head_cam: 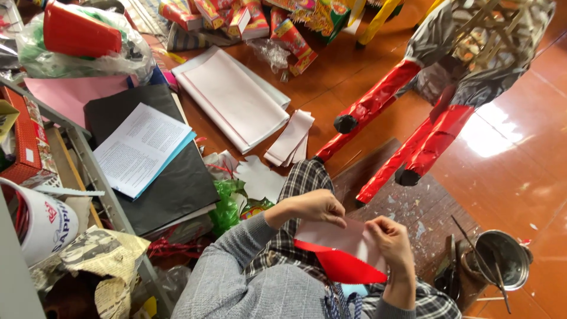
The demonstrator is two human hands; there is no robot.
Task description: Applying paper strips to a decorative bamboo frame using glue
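A: Where is the sheet, and how are the hands on it?

B: The thin red paper sheet with a pale pink reverse (345, 251) lies over the plaid-trousered lap, above the red-brown tiled floor (520, 177). The left hand (316, 207) pinches its upper left edge, fingers closed on it; the right hand (387, 239) clamps the right edge between thumb and fingers

A: How should that be handled well?

B: I'd judge it wants light, even tension from both pinches, folded slowly, since such thin paper creases or tears easily

A: Any packages or labels around?

B: Flat red and yellow printed cardboard packets (236, 18) are heaped at the floor's far edge, with a long red one (293, 36) beside them. A red patterned box (26, 139) sits on the grey metal shelf (97, 171) at left, a white plastic bucket with a red and blue label (44, 221) below it. A white printed page (142, 147) rests on black card (177, 183). The red foil-wrapped legs of a bamboo frame figure (413, 118) stand at right, near a steel pot (502, 257)
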